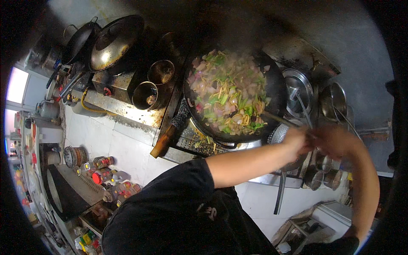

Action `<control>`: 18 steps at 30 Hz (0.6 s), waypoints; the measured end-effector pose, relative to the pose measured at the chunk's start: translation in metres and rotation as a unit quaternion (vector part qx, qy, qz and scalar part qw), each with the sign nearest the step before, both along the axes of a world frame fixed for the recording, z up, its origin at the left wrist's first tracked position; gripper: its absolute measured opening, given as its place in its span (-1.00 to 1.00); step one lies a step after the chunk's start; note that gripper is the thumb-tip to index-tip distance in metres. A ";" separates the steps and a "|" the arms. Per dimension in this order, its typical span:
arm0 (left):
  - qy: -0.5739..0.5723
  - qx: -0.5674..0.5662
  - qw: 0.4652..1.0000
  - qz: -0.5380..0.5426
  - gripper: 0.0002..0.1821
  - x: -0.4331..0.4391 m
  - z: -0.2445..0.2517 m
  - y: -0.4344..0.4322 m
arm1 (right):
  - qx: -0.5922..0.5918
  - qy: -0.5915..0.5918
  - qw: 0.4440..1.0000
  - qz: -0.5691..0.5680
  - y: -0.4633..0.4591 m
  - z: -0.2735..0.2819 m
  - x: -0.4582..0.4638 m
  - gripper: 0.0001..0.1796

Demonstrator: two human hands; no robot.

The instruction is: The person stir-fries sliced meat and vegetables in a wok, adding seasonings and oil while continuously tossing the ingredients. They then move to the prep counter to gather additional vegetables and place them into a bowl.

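A large black wok (277, 92) holds steaming chopped onion, green pieces and yellowish strips (228, 95). A long-handled cooking tool reaches into its right side, its working end hidden in the food. My left hand (296, 142) is closed round the tool's handle (280, 119), right of the wok. Beside it my right hand (333, 140), blurred, is closed on the same handle farther back. Below the hands lies a perforated metal strainer (279, 134), partly covered. The wok's wooden handle (164, 142) points down to the left.
A steel basin (309, 92) with a ladle stands right of the wok, near a metal bowl (328, 102) and small pots (315, 178). At the left are two blackened pots (145, 95), a second stove and large woks (111, 47). Bottles (103, 175) stand on the tiled floor.
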State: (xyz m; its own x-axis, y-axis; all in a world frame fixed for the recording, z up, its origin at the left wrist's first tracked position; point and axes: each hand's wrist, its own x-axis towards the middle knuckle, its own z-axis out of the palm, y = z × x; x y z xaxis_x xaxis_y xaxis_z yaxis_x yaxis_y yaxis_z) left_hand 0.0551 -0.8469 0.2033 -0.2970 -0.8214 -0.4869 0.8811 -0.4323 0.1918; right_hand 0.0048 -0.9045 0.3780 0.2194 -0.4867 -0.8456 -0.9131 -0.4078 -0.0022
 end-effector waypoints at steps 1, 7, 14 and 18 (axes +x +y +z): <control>-0.009 0.025 1.000 0.003 -0.68 0.015 -0.009 0.002 | 0.039 0.001 0.997 -0.062 -0.001 -0.011 0.016 -0.64; -0.162 0.110 0.980 -0.024 -0.82 0.037 -0.072 0.036 | 0.159 -0.243 0.880 -0.376 0.049 -0.134 -0.036 -0.60; -0.258 0.059 0.962 -0.064 -0.73 0.049 -0.084 0.076 | 0.156 -0.331 0.860 -0.356 0.096 -0.149 -0.038 -0.63; -0.198 0.030 0.979 -0.033 -0.71 0.036 -0.046 0.090 | 0.095 -0.301 0.899 -0.304 0.106 -0.116 -0.050 -0.54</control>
State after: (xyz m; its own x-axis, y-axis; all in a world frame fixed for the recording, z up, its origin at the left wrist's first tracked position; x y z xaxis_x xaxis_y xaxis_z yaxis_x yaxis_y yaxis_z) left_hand 0.0916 -0.7569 0.1570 -0.1265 -0.7736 -0.6209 0.7125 -0.5064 0.4857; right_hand -0.0456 -0.7986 0.2619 0.4073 -0.5300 -0.7438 -0.7775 0.2261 -0.5868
